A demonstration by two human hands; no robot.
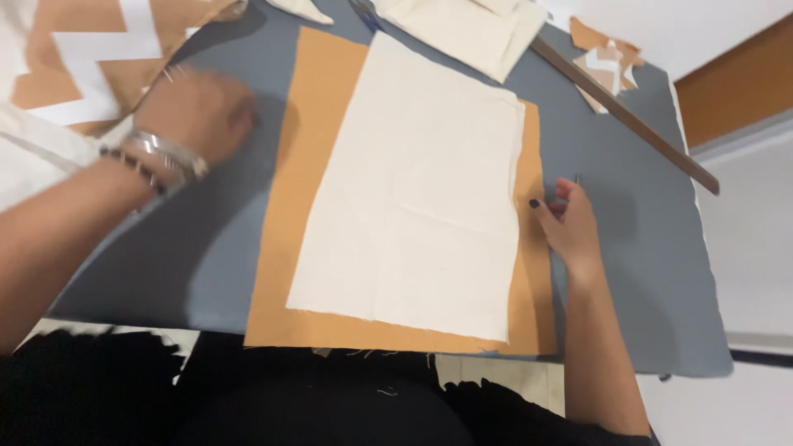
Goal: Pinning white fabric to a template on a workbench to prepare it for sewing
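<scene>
Looking down on a grey work mat (215, 264) covering the table. Lying flat in the middle of it: an orange-tan fabric rectangle (289, 248), and on top of that a smaller cream fabric piece (413, 190), leaving tan borders showing at the left, at the right and along the near edge.

Resting at the right border of the tan fabric: the right hand (570, 227), fingers curled inward, dark polish on the nails. Pinching something thin and metallic, probably a pin (576, 178), between thumb and fingertips, its tip sticking up just above the hand. Touching or nearly touching the right edge of the tan fabric, just beside the cream piece's edge; not possible to tell which.

Reaching to the far left of the mat: the left hand (198, 111), blurred by motion, wearing silver bangles and a dark beaded bracelet (161, 157) at the wrist. Fingers seeming bent downward, close to the mat and to a tan fabric with white zigzag pattern (91, 58); not possible to tell whether holding anything, though a few thin pins appearing near the knuckles.

Lying at the far end of the mat: folded cream fabric pieces (467, 29). Running diagonally along the right side: a long dark wooden ruler (628, 120), well apart from both hands. Beyond it, small tan and white scraps (607, 58).
</scene>
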